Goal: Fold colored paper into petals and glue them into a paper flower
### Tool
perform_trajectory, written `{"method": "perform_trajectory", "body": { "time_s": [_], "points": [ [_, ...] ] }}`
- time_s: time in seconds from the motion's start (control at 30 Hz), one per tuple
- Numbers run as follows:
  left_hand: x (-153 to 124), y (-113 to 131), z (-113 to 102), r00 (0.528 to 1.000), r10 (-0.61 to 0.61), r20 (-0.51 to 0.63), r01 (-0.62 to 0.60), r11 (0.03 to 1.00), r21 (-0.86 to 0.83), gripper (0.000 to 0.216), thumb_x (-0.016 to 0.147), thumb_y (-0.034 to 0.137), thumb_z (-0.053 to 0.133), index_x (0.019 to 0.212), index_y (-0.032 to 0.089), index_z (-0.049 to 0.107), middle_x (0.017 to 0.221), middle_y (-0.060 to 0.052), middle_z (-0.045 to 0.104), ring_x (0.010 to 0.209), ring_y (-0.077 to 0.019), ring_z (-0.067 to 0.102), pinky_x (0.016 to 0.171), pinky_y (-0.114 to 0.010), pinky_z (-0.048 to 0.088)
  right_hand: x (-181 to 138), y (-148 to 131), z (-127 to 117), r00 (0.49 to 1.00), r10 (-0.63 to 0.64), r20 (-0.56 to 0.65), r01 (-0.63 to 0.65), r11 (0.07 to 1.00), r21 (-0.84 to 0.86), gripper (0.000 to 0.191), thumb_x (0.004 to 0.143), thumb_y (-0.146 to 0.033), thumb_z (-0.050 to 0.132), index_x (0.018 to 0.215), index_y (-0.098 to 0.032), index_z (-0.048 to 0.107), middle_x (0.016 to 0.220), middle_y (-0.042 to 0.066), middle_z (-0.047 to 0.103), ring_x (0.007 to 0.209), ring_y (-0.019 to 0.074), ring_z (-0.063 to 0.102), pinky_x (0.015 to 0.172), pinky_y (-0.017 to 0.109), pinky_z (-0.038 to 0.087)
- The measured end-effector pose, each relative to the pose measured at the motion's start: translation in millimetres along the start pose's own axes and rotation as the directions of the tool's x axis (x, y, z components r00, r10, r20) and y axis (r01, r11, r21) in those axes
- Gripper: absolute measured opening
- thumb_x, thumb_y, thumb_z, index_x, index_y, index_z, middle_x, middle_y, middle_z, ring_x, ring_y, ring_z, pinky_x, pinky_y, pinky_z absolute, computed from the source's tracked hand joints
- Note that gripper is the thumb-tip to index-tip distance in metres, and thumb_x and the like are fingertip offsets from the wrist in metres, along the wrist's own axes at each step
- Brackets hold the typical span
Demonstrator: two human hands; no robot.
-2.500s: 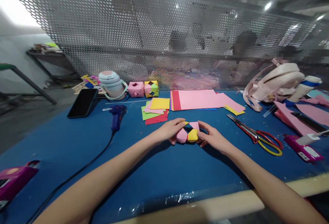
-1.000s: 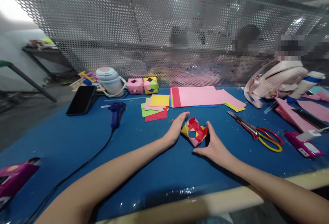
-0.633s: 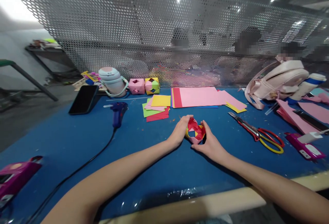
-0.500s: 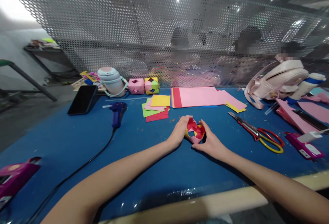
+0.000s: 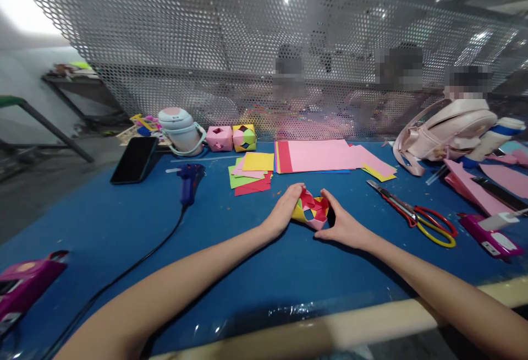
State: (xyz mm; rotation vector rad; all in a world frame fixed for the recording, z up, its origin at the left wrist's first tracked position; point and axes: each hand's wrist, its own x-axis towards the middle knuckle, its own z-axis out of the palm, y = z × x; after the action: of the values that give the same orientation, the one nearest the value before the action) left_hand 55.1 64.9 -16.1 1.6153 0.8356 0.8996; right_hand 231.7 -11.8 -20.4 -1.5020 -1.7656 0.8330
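Head view: red, yellow and pink folded-paper ring (image 5: 312, 211), near side of the stack of coloured paper squares (image 5: 252, 173). Left hand (image 5: 284, 212) and right hand (image 5: 343, 226) cup its sides, squeezing it into shape. Judged need: even, light pressure.

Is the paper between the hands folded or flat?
Folded: the paper piece is a hollow multicoloured shape between left hand and right hand.

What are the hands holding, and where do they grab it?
A folded paper shape, pressed between the left hand and right hand at its two sides.
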Motion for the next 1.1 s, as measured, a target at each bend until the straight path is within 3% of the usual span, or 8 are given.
{"method": "perform_trajectory", "body": {
  "time_s": [0.1,0.23,0.37,0.53,0.7,0.93,1.1],
  "points": [
    [-0.9,-1.9,-15.8,0.991,-0.016,0.136,0.016,1.0,0.0,0.048,0.085,0.046,0.039,0.123,0.018,0.044,0.131,-0.008,0.046,0.122,-0.0196,0.04,0.105,-0.035,0.027,-4.9,3.3,-1.5,1.0,0.005,-0.03,-0.004,0.999,0.031,0.107,0.055,-0.035,0.077,0.141,-0.021,0.014,0.144,0.012,0.023,0.13,0.0253,0.026,0.107,0.042,0.021],
    [-0.1,-9.0,-36.0,0.949,-0.014,0.315,0.016,1.0,-0.003,0.08,0.065,0.038,0.069,0.133,0.02,0.032,0.143,-0.013,0.026,0.13,-0.0253,0.027,0.108,-0.041,0.022,-8.1,2.7,-0.1,0.998,0.04,-0.058,-0.04,0.999,0.004,0.105,0.056,-0.036,0.076,0.14,-0.019,0.015,0.142,0.013,0.028,0.129,0.0264,0.029,0.106,0.044,0.023],
    [5.6,-11.3,-44.1,0.914,0.008,0.406,-0.029,0.998,0.047,0.089,0.06,0.032,0.074,0.136,0.02,0.028,0.144,-0.014,0.023,0.131,-0.026,0.024,0.109,-0.043,0.019,-6.3,1.8,3.2,0.994,0.059,-0.095,-0.069,0.992,-0.103,0.103,0.056,-0.039,0.075,0.139,-0.014,0.02,0.139,0.016,0.033,0.126,0.0281,0.034,0.104,0.045,0.026],
    [11.1,-6.7,-41.8,0.895,0.0,0.445,-0.043,0.995,0.085,0.083,0.064,0.033,0.07,0.135,0.018,0.03,0.141,-0.014,0.031,0.128,-0.0246,0.033,0.106,-0.041,0.025,-2.9,2.3,4.0,0.992,0.047,-0.116,-0.058,0.994,-0.09,0.094,0.059,-0.037,0.073,0.138,-0.017,0.025,0.136,0.014,0.038,0.124,0.0272,0.037,0.103,0.044,0.028],
    [7.0,-8.5,-38.6,0.905,0.035,0.424,-0.067,0.996,0.06,0.074,0.066,0.031,0.068,0.132,0.021,0.035,0.134,-0.011,0.043,0.119,-0.0236,0.044,0.101,-0.04,0.034,0.5,-1.3,0.9,0.996,0.045,-0.073,-0.05,0.996,-0.071,0.088,0.062,-0.033,0.071,0.136,-0.016,0.027,0.137,0.013,0.038,0.124,0.0253,0.037,0.104,0.043,0.027],
    [6.3,-13.7,-40.9,0.861,0.031,0.508,-0.015,0.999,-0.035,0.076,0.068,0.025,0.067,0.134,0.021,0.03,0.14,-0.01,0.033,0.124,-0.0227,0.038,0.103,-0.038,0.032,3.2,6.3,-2.4,1.0,0.019,-0.023,-0.02,0.998,-0.061,0.088,0.063,-0.033,0.071,0.137,-0.015,0.026,0.137,0.012,0.037,0.123,0.0229,0.039,0.104,0.039,0.03],
    [12.1,-12.5,-42.1,0.873,0.036,0.486,-0.038,0.999,-0.006,0.073,0.068,0.026,0.067,0.132,0.019,0.032,0.139,-0.011,0.035,0.123,-0.0224,0.039,0.103,-0.037,0.032,10.9,6.1,-7.3,1.0,-0.011,-0.023,0.009,0.999,-0.054,0.086,0.062,-0.033,0.072,0.135,-0.017,0.03,0.135,0.011,0.04,0.122,0.0239,0.041,0.103,0.041,0.031]
  ]
}}
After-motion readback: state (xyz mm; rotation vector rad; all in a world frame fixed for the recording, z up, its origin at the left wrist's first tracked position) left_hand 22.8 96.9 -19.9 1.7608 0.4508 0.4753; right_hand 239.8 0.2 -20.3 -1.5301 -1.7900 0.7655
